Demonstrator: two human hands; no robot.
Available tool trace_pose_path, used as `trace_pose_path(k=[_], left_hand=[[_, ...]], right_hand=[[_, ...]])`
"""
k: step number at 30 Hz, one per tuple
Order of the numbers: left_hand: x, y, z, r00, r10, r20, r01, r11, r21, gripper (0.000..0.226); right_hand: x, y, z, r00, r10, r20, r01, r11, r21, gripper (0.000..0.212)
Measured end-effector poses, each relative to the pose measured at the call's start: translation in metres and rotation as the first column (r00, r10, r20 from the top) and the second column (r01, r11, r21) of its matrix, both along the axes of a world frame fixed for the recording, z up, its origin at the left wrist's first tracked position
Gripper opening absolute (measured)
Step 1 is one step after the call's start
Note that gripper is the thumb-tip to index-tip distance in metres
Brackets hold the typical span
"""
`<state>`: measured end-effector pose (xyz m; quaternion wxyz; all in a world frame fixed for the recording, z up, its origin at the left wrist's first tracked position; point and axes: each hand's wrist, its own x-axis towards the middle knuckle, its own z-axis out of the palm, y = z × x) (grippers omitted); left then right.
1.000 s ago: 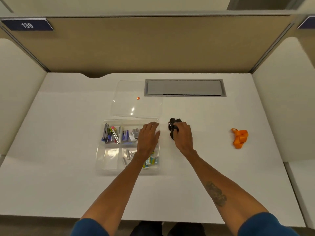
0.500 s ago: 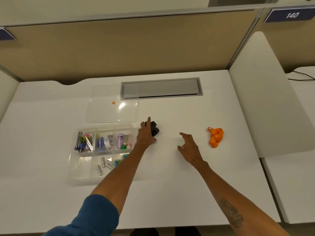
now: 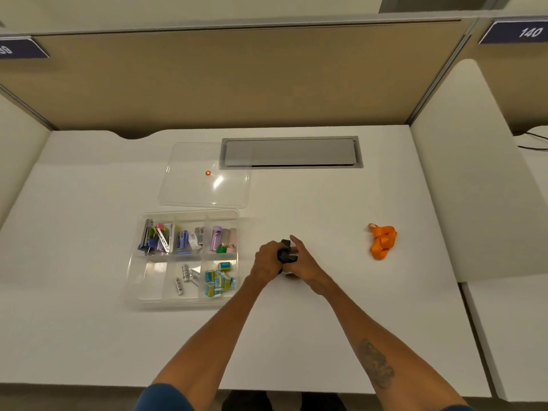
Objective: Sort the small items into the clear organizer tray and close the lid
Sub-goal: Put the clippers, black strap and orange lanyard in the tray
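Note:
The clear organizer tray (image 3: 132, 280) lies left of centre on the white desk, its compartments holding clips, small boxes and other bits; the front-left compartment looks bare. Its clear lid (image 3: 184, 191) lies flat behind it, with an orange dot on it. Just right of the tray, my left hand (image 3: 265, 261) and my right hand (image 3: 305, 262) meet around a small black bundle (image 3: 285, 254), both gripping it a little above the desk. An orange ribbon bundle (image 3: 382, 241) lies alone further right.
A grey cable hatch (image 3: 292, 152) is set into the desk behind the lid. Tan partition walls close the back, white dividers (image 3: 462, 173) both sides. Number plates hang at the upper corners.
My left hand took the black bundle from beside the tray and my right hand came back to it; both now hold it together, a little nearer to me.

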<state>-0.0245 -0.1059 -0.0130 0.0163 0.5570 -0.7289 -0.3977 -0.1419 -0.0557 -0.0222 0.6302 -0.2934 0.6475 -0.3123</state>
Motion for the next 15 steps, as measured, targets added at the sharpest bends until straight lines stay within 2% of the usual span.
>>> trace_pose_path(k=[3,5,6,9,15], left_hand=[[0.012,-0.008,0.013,0.995,-0.006,-0.095,0.001,0.999,-0.051,0.035],[0.023,-0.016,0.025,0.982,0.031,-0.186,-0.045,0.996,-0.073,0.035],[0.031,-0.02,0.031,0.974,0.055,-0.221,-0.074,0.994,-0.078,0.04],[0.061,-0.032,0.049,0.933,0.167,-0.317,-0.201,0.977,-0.077,0.058],[0.146,-0.047,0.065,0.907,0.339,-0.25,-0.388,0.903,-0.183,0.033]], right_hand=[[0.01,-0.01,0.008,0.998,-0.014,0.06,0.015,1.0,-0.009,0.069],[0.022,-0.022,0.017,1.0,-0.012,0.01,0.012,0.999,-0.051,0.048],[0.029,-0.029,0.023,1.0,-0.009,-0.018,0.007,0.997,-0.074,0.044],[0.058,-0.048,0.04,0.998,0.003,-0.067,-0.014,0.986,-0.165,0.047],[0.135,-0.071,0.06,0.987,0.078,-0.138,-0.111,0.961,-0.255,0.036]])
